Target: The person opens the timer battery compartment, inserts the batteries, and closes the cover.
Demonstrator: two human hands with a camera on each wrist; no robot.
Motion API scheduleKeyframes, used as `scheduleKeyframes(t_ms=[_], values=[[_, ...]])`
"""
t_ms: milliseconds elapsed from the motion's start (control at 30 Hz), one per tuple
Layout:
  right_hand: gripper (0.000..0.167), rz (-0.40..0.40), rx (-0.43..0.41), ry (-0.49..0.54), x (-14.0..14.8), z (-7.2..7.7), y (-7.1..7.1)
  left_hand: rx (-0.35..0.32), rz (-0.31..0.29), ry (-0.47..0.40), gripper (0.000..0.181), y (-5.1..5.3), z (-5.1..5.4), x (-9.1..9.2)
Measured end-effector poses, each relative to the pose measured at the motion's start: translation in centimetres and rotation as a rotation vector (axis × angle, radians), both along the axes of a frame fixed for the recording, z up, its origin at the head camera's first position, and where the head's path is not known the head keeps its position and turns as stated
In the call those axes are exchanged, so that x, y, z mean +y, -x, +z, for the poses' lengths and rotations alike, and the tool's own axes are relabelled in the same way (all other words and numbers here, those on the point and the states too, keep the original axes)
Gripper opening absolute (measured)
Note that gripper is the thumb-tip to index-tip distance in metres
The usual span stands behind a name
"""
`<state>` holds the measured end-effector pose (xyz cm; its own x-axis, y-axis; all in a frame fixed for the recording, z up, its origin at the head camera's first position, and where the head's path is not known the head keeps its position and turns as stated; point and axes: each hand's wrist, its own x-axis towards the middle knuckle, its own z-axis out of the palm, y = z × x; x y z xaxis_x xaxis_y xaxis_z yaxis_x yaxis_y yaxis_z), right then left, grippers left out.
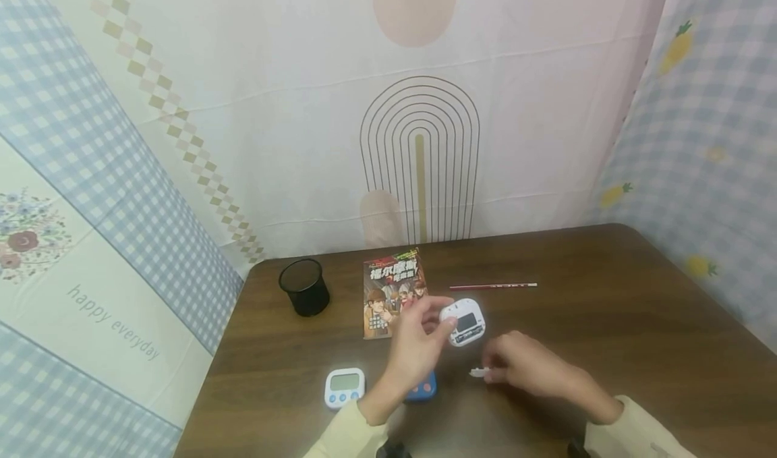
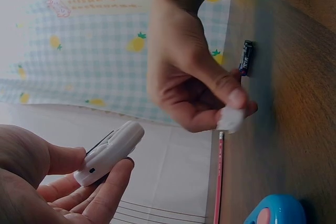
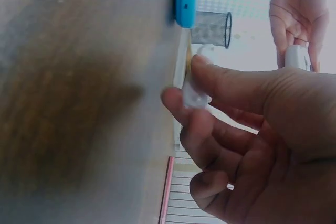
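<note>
In the head view the left hand [image 1: 417,343] grips a white rounded device [image 1: 464,322] by its left edge, its back with a dark rectangle and a battery slot facing the camera. Lower and to the right, the right hand [image 1: 527,365] pinches a small white piece [image 1: 479,372] just above the table. The left wrist view shows the device [image 2: 111,152] edge-on between thumb and fingers of the left hand [image 2: 63,182]. Thumb and forefinger of the right hand [image 3: 262,124] hold the pale piece [image 3: 195,95] in the right wrist view.
A white timer [image 1: 344,387] and a blue device [image 1: 423,388] lie near the left forearm. Behind are a black mesh cup [image 1: 308,293], a comic-style booklet [image 1: 378,309] and a red pencil [image 1: 493,287]. A battery [image 2: 246,57] lies on the table beyond the right hand.
</note>
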<state>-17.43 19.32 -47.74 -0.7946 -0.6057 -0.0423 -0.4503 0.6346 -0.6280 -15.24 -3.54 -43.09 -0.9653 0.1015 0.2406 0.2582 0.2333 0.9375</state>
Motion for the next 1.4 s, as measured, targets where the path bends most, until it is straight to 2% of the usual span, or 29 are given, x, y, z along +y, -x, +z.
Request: scheduleKeyframes(t_ms=[233,333,500,700,867,967,1200,1400], values=[[0.008,0.074,-0.005,0.145,0.3,0.1,0.4,-0.001,-0.004,-0.002,0.026,0.0,0.0,-0.1],[0.007,0.076,0.006,0.192,0.4,0.2,0.5,0.002,-0.005,-0.001,0.026,0.1,-0.1,-0.2],[0.009,0.004,-0.032,0.232,0.4,0.6,0.4,0.023,0.005,0.017,0.025,0.0,-0.1,-0.2],[0.012,-0.123,-0.111,0.285,0.3,1.3,0.1,0.071,0.030,0.028,0.025,0.2,-0.4,-0.2],[0.020,-0.265,-0.226,0.333,0.3,2.1,-0.1,0.087,0.034,0.017,0.027,0.4,-0.4,-0.1],[0.025,-0.321,-0.287,0.384,0.2,2.4,-0.2,0.079,0.022,0.003,0.028,0.4,-0.4,0.0],[0.029,-0.342,-0.410,0.496,0.1,2.5,-0.2,0.062,-0.014,-0.002,0.025,0.2,-0.3,0.1],[0.030,-0.377,-0.429,0.554,-0.1,2.3,-0.4,0.077,-0.025,0.003,0.024,0.0,-0.5,0.4]])
